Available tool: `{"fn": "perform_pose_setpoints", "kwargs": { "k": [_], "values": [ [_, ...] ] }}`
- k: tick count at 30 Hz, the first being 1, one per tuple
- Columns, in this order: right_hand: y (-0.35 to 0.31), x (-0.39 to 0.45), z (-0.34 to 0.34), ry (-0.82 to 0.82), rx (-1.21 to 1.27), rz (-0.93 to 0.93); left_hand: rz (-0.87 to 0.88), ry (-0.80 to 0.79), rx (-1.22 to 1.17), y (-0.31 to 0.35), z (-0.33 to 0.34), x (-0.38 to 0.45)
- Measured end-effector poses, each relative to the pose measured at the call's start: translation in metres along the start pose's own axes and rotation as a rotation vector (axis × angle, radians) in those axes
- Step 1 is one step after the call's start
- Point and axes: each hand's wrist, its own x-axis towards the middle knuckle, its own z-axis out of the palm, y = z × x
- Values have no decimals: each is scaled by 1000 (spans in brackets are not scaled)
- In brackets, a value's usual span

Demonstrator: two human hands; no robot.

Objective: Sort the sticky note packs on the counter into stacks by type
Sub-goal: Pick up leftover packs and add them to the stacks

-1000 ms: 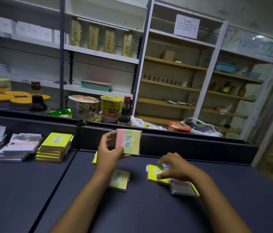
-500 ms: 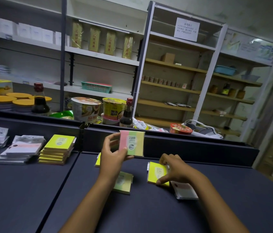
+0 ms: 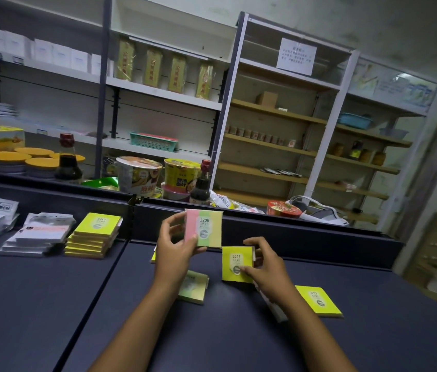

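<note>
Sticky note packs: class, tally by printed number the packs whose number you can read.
2207: 3 (top of the yellow stack, yellow pack in the right hand, loose pack on the counter)
2209: 1 (striped pack in the left hand)
Total: 4
</note>
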Motion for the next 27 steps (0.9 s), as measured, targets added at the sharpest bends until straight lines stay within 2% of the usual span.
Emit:
{"fn": "perform_pose_setpoints", "kwargs": {
  "k": [7,12,17,21,27],
  "values": [
    [-15,-45,-18,243,511,47,42,58,80,12,-11,-35],
    [-21,-91,-20,339,634,20,30,147,82,36,-28,-88],
    [-35,-131,-24,347,631,-43,41,206,64,80,-42,-133],
    [-52,-158,-25,337,688,-56,63,195,70,110,-54,-163],
    [-79,-193,-8,238,744,-75,49,179,85,143,-85,-200]
  ]
}}
